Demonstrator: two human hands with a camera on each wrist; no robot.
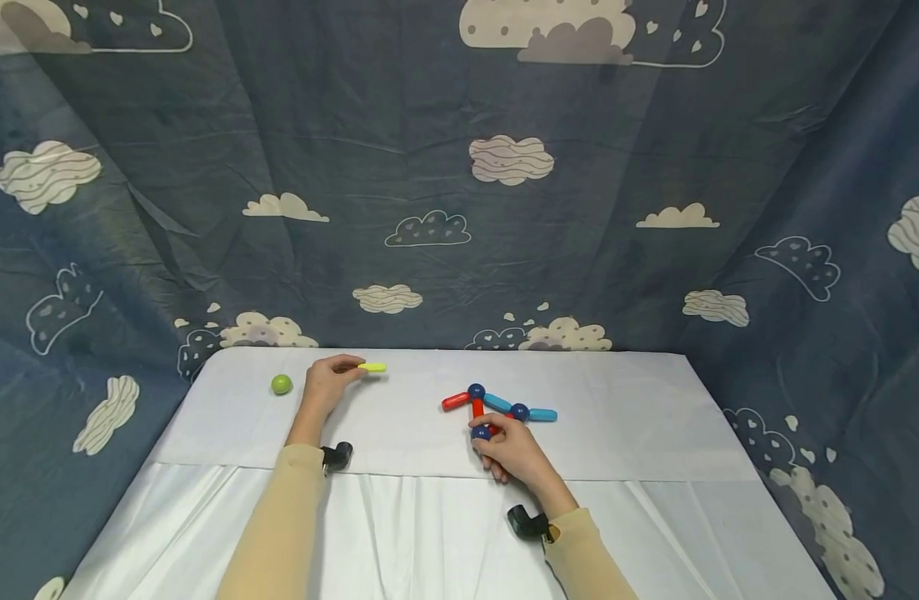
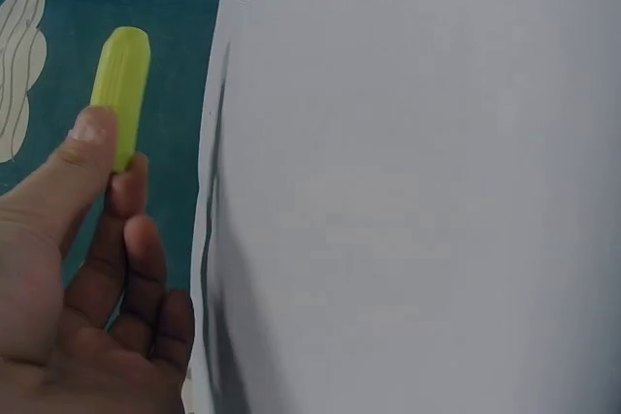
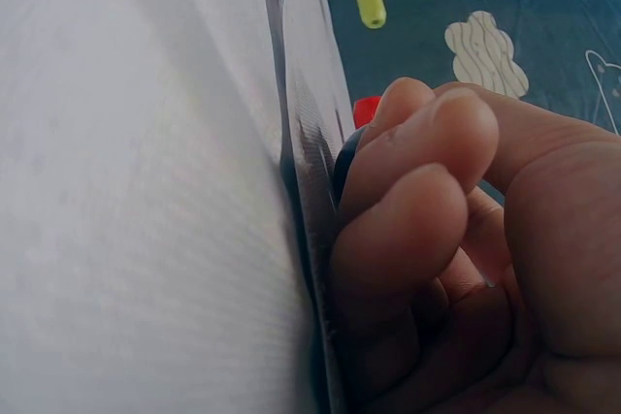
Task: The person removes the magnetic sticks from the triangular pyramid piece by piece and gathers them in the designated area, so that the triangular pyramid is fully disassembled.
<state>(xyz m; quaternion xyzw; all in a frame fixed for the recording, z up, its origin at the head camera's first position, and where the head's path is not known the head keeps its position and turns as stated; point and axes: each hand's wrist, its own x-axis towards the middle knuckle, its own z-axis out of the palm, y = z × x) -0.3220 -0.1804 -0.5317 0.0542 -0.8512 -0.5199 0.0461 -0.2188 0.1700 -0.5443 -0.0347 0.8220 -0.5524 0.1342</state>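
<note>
My left hand (image 1: 330, 385) pinches a yellow rod (image 2: 124, 94) between thumb and fingertips, above the far part of the table. The rod's free end points right in the head view. A green ball (image 1: 282, 384) lies left of that hand. Right of centre, a figure of plastic rods and dark blue balls lies on the table, with a red rod (image 1: 455, 402), a light blue rod (image 1: 543, 415) and a far blue ball (image 1: 476, 391). At its near corner my right hand (image 1: 513, 448) grips a blue ball (image 1: 480, 432), partly covering it and the red rods beside it.
A white cloth covers the table (image 1: 616, 392), with a fold seam running across its nearer part. Behind and at both sides hangs a dark blue curtain (image 1: 339, 150) with printed clouds. Black wrist cameras sit at both sleeves.
</note>
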